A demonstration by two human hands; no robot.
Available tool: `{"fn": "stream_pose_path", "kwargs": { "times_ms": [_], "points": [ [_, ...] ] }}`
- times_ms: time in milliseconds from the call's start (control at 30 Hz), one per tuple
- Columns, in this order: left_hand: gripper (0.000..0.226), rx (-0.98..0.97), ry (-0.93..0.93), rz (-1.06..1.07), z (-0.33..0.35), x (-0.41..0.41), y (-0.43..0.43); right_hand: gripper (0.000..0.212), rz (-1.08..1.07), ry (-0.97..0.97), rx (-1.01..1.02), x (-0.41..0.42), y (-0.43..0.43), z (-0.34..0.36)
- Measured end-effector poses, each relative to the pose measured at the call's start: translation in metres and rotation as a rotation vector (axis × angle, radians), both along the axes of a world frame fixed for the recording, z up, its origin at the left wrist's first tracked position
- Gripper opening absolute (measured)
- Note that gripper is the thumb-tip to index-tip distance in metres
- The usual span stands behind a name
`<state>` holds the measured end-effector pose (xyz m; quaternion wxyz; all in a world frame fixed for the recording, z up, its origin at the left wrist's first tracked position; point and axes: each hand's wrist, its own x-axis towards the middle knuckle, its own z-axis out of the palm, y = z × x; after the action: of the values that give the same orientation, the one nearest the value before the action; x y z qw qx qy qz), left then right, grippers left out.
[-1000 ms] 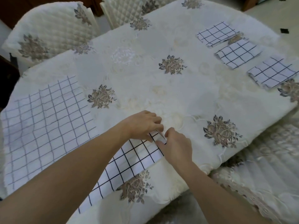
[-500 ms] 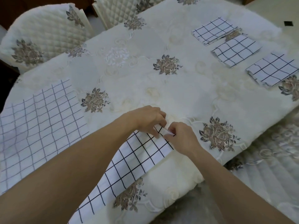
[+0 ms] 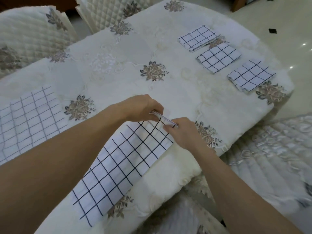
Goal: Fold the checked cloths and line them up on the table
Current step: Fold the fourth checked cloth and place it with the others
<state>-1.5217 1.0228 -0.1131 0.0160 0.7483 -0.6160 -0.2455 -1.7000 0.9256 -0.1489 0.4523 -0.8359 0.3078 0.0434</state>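
A long checked cloth (image 3: 121,164), white with black lines, lies as a strip from the table's near edge toward the middle. My left hand (image 3: 141,108) pinches one corner of its far end, and my right hand (image 3: 181,132) pinches the other corner. That end edge is lifted off the table between the two hands. Three folded checked cloths (image 3: 197,38) (image 3: 218,58) (image 3: 250,76) lie in a row at the far right. An unfolded checked cloth (image 3: 28,119) with fainter lines lies flat at the left.
The table (image 3: 168,92) wears a cream cover with embroidered flowers. Two quilted chairs (image 3: 32,34) (image 3: 108,12) stand behind it. A lace-covered seat (image 3: 273,157) is at the right, beyond the table's edge.
Both hands have raised the strip's far end from the table and moved slightly away from me. The cloth has slid further onto the table.
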Motion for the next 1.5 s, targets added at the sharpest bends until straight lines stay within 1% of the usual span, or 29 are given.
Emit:
{"fn": "stream_pose_path", "kwargs": {
  "times_ms": [67, 167, 267, 367, 467, 567, 667, 733, 833, 867, 967, 1100, 1200, 1333, 1367, 1433, 1500],
  "points": [
    [0.014, -0.014, 0.01, 0.028, 0.014, -0.001, 0.016, 0.047, 0.01, -0.019, -0.067, -0.004, 0.015, 0.015],
    [0.016, -0.059, 0.014, 0.03, 0.029, -0.007, 0.052, 0.04, 0.054, -0.106, -0.18, -0.015, 0.052, 0.033],
    [0.016, -0.129, 0.024, 0.02, 0.037, -0.015, 0.104, 0.038, 0.047, -0.155, -0.226, -0.03, 0.101, 0.041],
    [0.017, -0.169, 0.075, 0.041, 0.038, -0.018, 0.161, 0.029, 0.023, -0.174, -0.265, -0.046, 0.154, 0.041],
    [0.017, -0.224, 0.122, 0.087, 0.029, -0.022, 0.221, 0.022, 0.042, -0.207, -0.338, -0.057, 0.203, 0.036],
    [0.017, -0.301, 0.162, 0.131, 0.013, -0.03, 0.273, 0.021, 0.098, -0.291, -0.54, -0.062, 0.244, 0.026],
    [0.015, -0.435, 0.116, 0.091, -0.007, -0.038, 0.31, 0.024, 0.134, -0.377, -0.79, -0.064, 0.281, 0.01],
    [0.014, -0.524, 0.064, 0.048, -0.02, -0.04, 0.327, 0.025, 0.125, -0.362, -0.847, -0.064, 0.304, -0.002],
    [0.014, -0.613, -0.006, 0.025, -0.042, -0.037, 0.345, 0.024, 0.115, -0.32, -0.853, -0.061, 0.336, -0.022],
    [0.017, -0.62, -0.024, 0.03, -0.05, -0.035, 0.35, 0.025, 0.111, -0.306, -0.842, -0.059, 0.344, -0.027],
    [0.024, -0.595, -0.029, 0.069, -0.071, -0.028, 0.364, 0.026, 0.09, -0.261, -0.793, -0.054, 0.365, -0.044],
    [0.017, -0.535, 0.022, 0.097, -0.096, -0.027, 0.38, 0.027, 0.083, -0.224, -0.705, -0.054, 0.377, -0.063],
    [0.018, -0.517, 0.075, 0.179, -0.11, -0.029, 0.394, 0.031, 0.128, -0.213, -0.718, -0.06, 0.378, -0.072],
    [0.016, -0.55, 0.052, 0.191, -0.116, -0.035, 0.398, 0.035, 0.244, -0.141, -0.668, -0.064, 0.373, -0.079],
    [0.017, -0.558, 0.034, 0.193, -0.114, -0.037, 0.396, 0.035, 0.274, -0.138, -0.668, -0.065, 0.373, -0.078],
    [0.022, -0.587, -0.012, 0.258, -0.11, -0.044, 0.389, 0.035, 0.279, -0.194, -0.67, -0.065, 0.368, -0.071],
    [0.026, -0.651, -0.058, 0.42, -0.105, -0.058, 0.377, 0.031, 0.217, -0.301, -0.638, -0.061, 0.353, -0.063]
  ]
}}
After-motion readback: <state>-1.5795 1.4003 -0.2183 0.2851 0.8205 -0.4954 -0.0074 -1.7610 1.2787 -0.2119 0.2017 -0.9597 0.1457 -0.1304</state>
